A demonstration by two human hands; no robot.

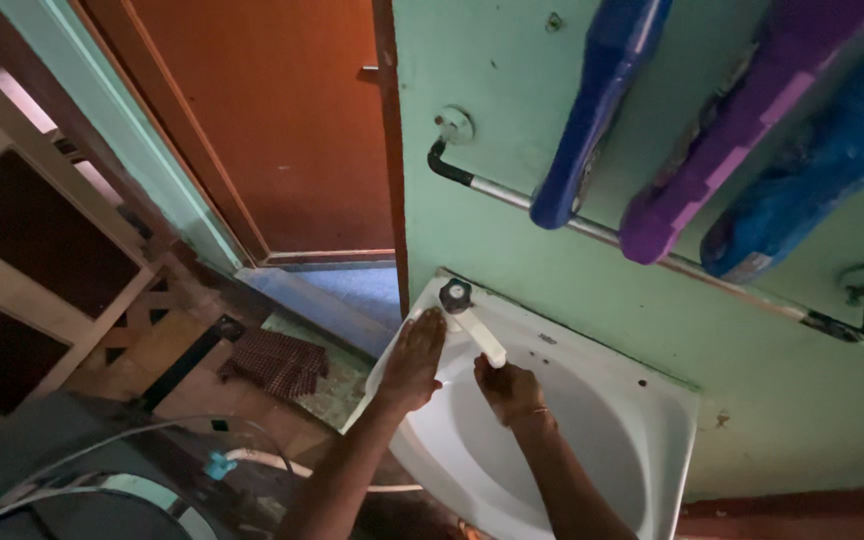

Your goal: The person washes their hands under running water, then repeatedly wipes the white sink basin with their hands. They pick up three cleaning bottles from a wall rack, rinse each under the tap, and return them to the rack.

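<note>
The white tap (474,325), long and smooth, sits at the far left corner of the round white sink (602,440). The right hand (508,388) is curled under its spout. The left hand (414,358) lies flat, fingers together, on the sink's left rim.

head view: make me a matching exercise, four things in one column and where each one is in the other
Things:
1. left hand
2. right hand
3. blue cloth
4. checked cloth

Places:
a. on the floor by the door
b. under the tap's white spout, over the sink bowl
c. hung over the wall rail
d. flat on the sink's left rim

Pairs: 1-d, 2-b, 3-c, 4-a

The tap sits at the back corner of the white sink, below the rail.
</note>
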